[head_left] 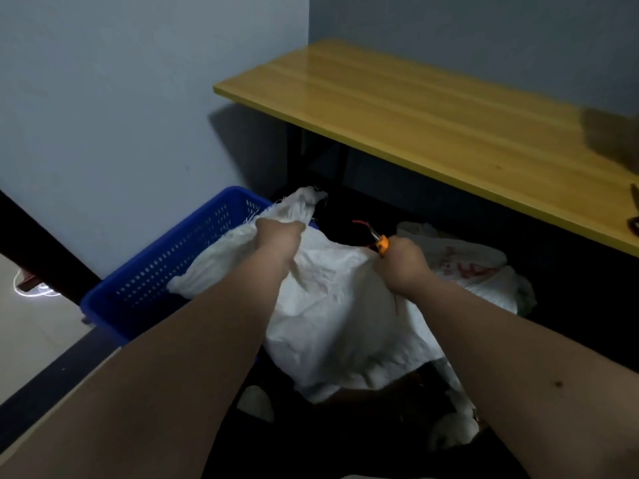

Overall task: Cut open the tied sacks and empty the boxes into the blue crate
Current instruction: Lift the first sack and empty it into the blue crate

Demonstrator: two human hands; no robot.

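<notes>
Now, head view:
Sack: white, woven, crumpled; draped over crate's right edge, its bunched neck raised.
Crate: blue, perforated, on floor by wall.
Left hand: clenched on sack's neck.
Right hand: gripping orange-handled cutter and sack cloth.
Second sack: behind, red print.

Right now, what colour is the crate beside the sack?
Blue, with rows of small holes; the crate shows in the head view.

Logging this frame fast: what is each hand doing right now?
Left hand: closed, gripping the bunched top of the white sack.
Right hand: closed, gripping the orange-handled cutter and a fold of the same sack.
</notes>
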